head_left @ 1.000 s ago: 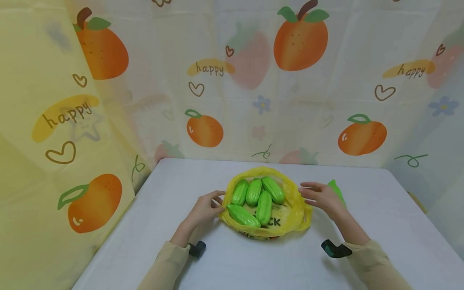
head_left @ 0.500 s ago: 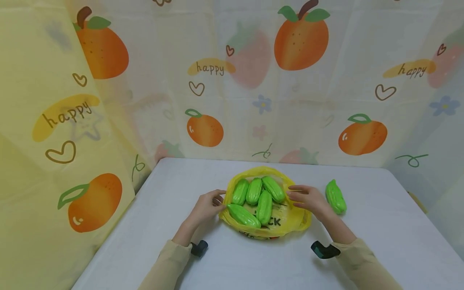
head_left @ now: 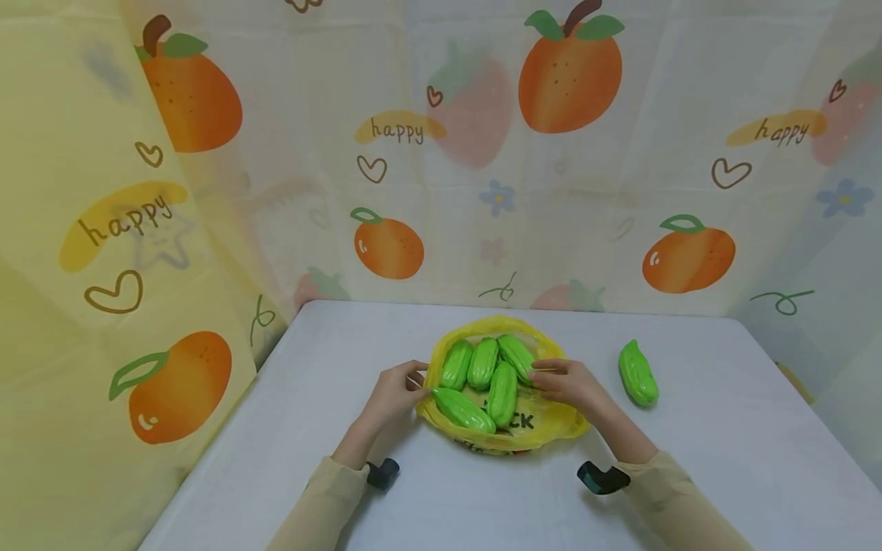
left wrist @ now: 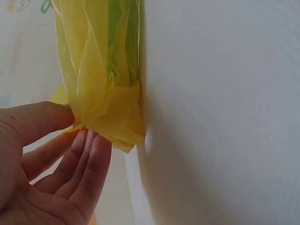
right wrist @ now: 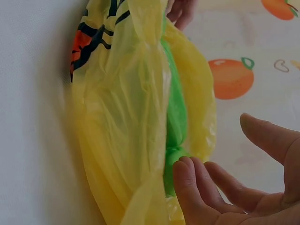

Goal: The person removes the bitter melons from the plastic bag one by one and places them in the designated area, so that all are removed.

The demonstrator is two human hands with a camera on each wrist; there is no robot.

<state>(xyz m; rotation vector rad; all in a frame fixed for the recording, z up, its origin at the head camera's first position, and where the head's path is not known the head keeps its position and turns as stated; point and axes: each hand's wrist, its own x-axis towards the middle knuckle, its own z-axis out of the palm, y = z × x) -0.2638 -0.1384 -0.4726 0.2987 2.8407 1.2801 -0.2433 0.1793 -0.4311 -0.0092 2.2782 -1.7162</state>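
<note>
A yellow plastic bag lies spread open on the table with several glossy green ribbed gourds inside, likely toys. At the bag's left rim, the thumb and index finger of my left hand pinch the thin plastic. My right hand reaches over the bag's right rim, its fingers loosely bent and its thumb apart. In the right wrist view, the fingertips overlap the end of a green gourd behind the bag's wall. Nothing shows between the right thumb and fingers.
One more green gourd lies on the white table to the right of the bag, beyond my right hand. Behind the table's far edge hangs a fruit-printed curtain, with another yellowish panel at the left.
My right hand has moved left from beside the bag to over its right part, uncovering the gourd lying at the right. The left hand has stayed at the bag's left rim.
</note>
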